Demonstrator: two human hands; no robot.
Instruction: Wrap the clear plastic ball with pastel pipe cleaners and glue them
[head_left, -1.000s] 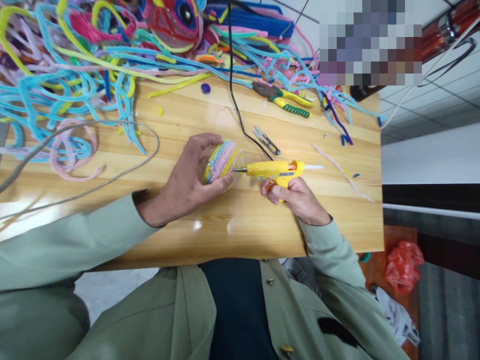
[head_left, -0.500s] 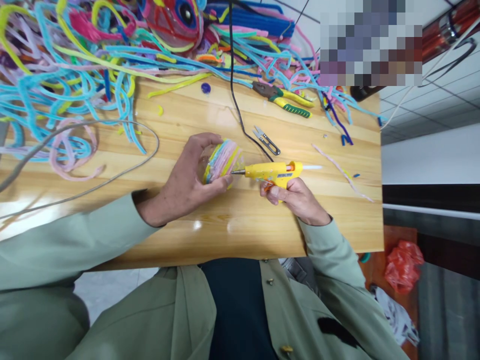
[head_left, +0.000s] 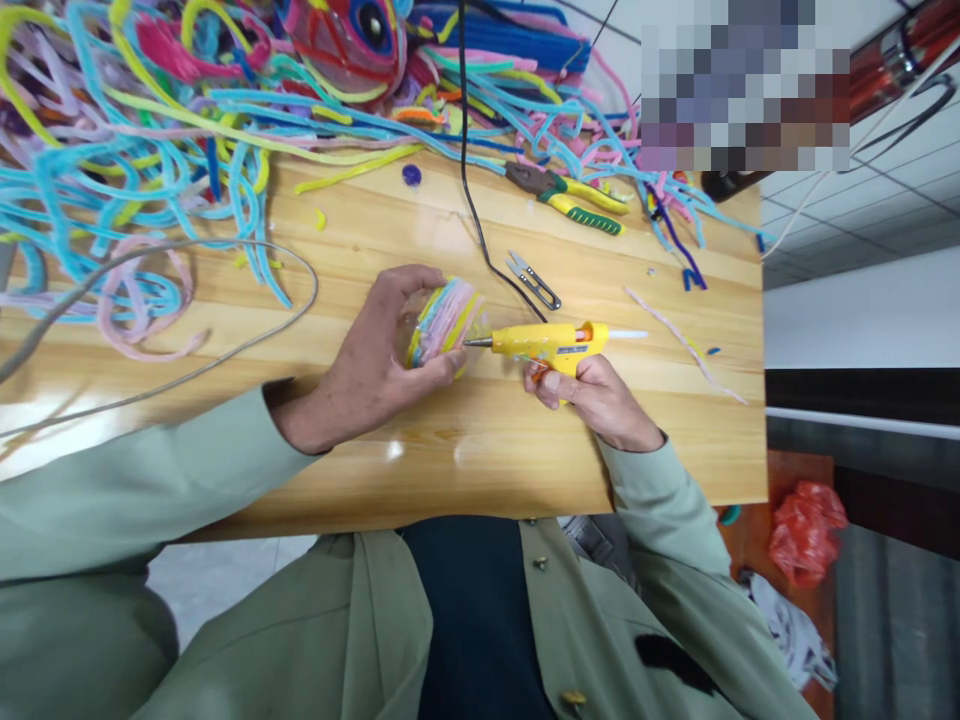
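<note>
My left hand point(head_left: 386, 345) is wrapped round a clear plastic ball point(head_left: 448, 325) banded with blue, pink and yellow pipe cleaners; the palm and fingers hide its left side. In my right hand point(head_left: 581, 390) is a yellow hot glue gun point(head_left: 551, 342), fingers curled at its orange trigger. A white glue stick point(head_left: 628, 334) pokes out of the gun's back end. The metal nozzle points left, at the ball's right side close to my left thumb; whether it touches, I cannot tell.
Thread snips point(head_left: 534, 280) and green-and-yellow pliers point(head_left: 566, 198) lie beyond the gun, with a black cord point(head_left: 466, 170) nearby. Pipe cleaners point(head_left: 150, 190) heap along the back and left. A grey cable point(head_left: 300, 265) loops at left. A pink strip point(head_left: 682, 342) lies at right.
The glue gun and my right hand have shifted very slightly to the right. My left hand and the ball look the same.
</note>
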